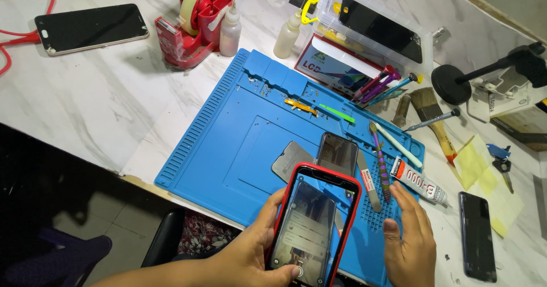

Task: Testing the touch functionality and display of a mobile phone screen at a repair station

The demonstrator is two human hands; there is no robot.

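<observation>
My left hand [250, 247] grips red-cased smartphone [314, 225], fingers wrapped round edge, thumb on shutter, camera view live over blue silicone repair mat [239, 133]. My right hand [407, 238] flat, fingers spread, holding nothing, resting at mat edge. Shot framed, seemingly not yet taken. On mat: one dark phone [337, 153], one grey back panel [290, 160]. Count: four phones across bench

Red-cased phone [315, 227], screen lit, upright
</observation>
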